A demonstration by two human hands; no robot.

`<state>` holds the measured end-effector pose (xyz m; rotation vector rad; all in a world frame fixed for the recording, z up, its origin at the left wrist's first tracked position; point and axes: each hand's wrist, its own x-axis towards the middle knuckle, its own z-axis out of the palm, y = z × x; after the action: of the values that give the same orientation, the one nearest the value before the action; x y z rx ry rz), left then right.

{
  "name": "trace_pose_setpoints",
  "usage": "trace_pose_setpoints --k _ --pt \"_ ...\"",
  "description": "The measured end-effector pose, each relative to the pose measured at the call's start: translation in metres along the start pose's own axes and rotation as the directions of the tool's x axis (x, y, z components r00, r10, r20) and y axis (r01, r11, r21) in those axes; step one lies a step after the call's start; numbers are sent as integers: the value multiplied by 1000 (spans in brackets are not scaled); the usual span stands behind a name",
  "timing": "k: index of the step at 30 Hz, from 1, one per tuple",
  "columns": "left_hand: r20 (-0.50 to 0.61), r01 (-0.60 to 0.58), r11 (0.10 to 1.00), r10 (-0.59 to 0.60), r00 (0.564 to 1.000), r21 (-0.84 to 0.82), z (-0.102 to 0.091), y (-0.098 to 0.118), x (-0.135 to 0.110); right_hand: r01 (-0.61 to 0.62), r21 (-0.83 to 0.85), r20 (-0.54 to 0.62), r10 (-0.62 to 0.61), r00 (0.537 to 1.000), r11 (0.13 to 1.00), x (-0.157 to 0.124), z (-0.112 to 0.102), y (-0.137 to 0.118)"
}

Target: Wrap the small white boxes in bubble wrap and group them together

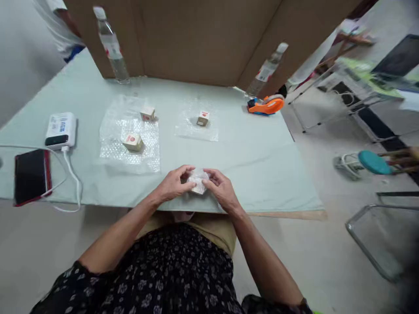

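Pkg [198, 183] in hands [173, 183], nr table edge [278, 207]

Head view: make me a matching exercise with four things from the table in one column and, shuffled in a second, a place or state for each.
Things
1. clear-wrapped packet
2. orange tape dispenser
3. dark device with red edging
4. white device

Places or states
A. in front of the right-hand bottle
B. white cable plugged into its near end
C. between the fingers of the left hand and right hand
D. lying at the near edge of the table, far left

Pairs: 1-C, 2-A, 3-D, 4-B
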<state>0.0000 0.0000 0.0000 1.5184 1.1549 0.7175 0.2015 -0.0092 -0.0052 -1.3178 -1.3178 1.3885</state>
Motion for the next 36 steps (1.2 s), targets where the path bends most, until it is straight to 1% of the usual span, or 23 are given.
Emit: trace_pose_setpoints --k 3,4,6,10,14,19,24,27,30,33,34,36 --pt "-23 -2 999 1 1000 -36 3 -3 -3 33 97 -106 -23 994 995 -16 1 8" --pt "-23 -6 999 4 1000 -51 4 -4 -4 49 101 -119 -36 992 994 -20 2 10" --pt "-16 -16 997 15 1000 -81 4 -5 -4 84 76 -106 -76 991 994 -25 5 13" --pt "66 -36 986 47 997 -162 2 -6 -2 167 -126 -29 -172 985 978 -23 7 12" --pt "165 -17 958 67 984 -286 -1 -8 0 226 -278 98 -206 974 934 -15 1 3" --pt "201 17 910 73 977 -413 1 -7 1 312 -363 223 -243 944 878 -9 -4 -4" --pt "229 44 904 61 971 -425 2 -5 1 365 -380 310 -255 916 850 -4 -6 -4" --pt "226 47 910 52 973 -412 2 -3 2 356 -390 265 -267 927 849 -6 -3 2" --pt "226 74 916 19 974 -395 1 -1 3 317 -349 129 -290 948 882 -10 4 12" --pt "226 101 921 -15 974 -377 1 1 3 237 -237 -25 -250 968 942 -13 9 19" --pt "224 101 918 -14 974 -383 1 2 3 215 -201 -54 -230 972 956 -14 9 20" --pt "214 96 909 -7 977 -405 2 2 4 184 -178 -73 -200 977 967 -14 10 18"
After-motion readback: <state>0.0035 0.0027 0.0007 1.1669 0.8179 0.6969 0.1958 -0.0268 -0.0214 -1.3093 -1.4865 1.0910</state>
